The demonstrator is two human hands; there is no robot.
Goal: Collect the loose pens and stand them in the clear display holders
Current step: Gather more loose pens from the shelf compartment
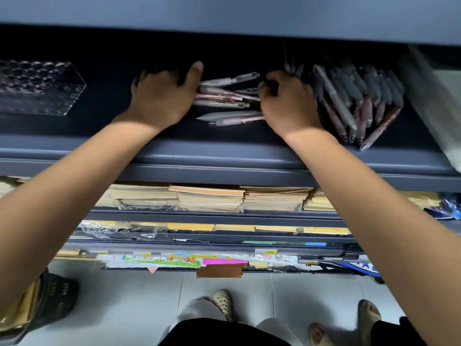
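Pens (227,98) lie loose on shelf (224,151), bunched between hands. Left hand (162,96) covers one end, grip hidden. Right hand (287,103) curls fingers on other end, probably pinching. Second heap (361,101) untouched. Clear holder (37,88) empty. Task barely begun.

1. A dark grey metal shelf (224,156) runs across a shadowed rack.
2. Lower shelves (214,216) hold stacked tan notebooks (209,199) in plastic wrap.
3. Pale tiled floor (139,308) lies below; a black basket (56,295) stands at left.
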